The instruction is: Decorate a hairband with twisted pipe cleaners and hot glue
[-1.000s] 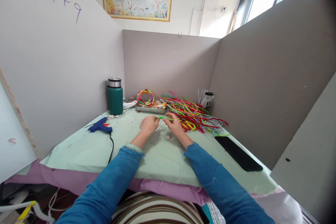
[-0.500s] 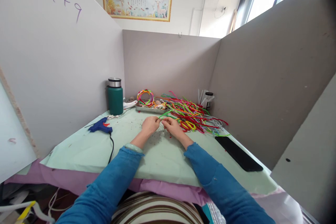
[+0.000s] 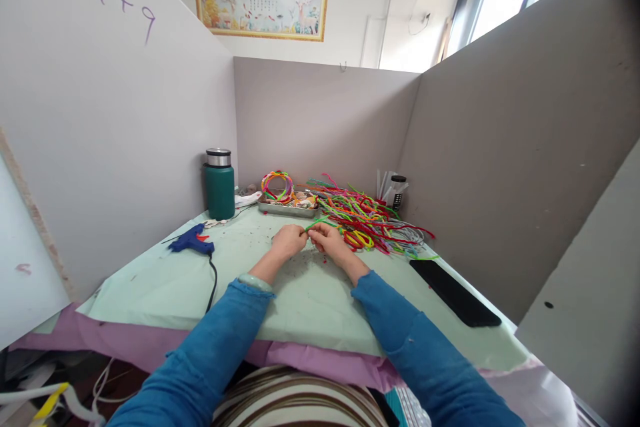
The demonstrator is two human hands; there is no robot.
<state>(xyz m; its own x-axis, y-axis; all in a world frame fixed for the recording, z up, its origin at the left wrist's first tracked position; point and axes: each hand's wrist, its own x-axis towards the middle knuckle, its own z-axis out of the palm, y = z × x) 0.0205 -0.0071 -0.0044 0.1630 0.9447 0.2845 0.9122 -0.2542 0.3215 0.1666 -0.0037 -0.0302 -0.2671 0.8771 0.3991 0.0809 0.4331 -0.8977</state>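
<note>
My left hand [image 3: 289,241] and my right hand [image 3: 327,240] meet over the middle of the table, fingertips pinched close together. Between them runs a green pipe cleaner [image 3: 316,221], its free end rising above the fingers. Both hands are closed on it; the part inside the fingers is hidden. Just beyond my right hand spreads a tangled heap of colourful pipe cleaners [image 3: 370,213]. Behind my hands stands a metal tray [image 3: 287,211] with small mixed pieces, and a ring of twisted colourful pipe cleaners [image 3: 277,177] rests upright on it.
A blue glue gun [image 3: 193,240] with a black cord lies at the left. Behind it stands a green bottle [image 3: 220,190]. A black flat slab [image 3: 455,293] lies near the right edge, and a black-capped container [image 3: 397,192] stands at the back right. Grey partitions [image 3: 325,120] enclose the table.
My left hand has shifted slightly right and down, closer to my right hand. Less of the green pipe cleaner shows above the fingers.
</note>
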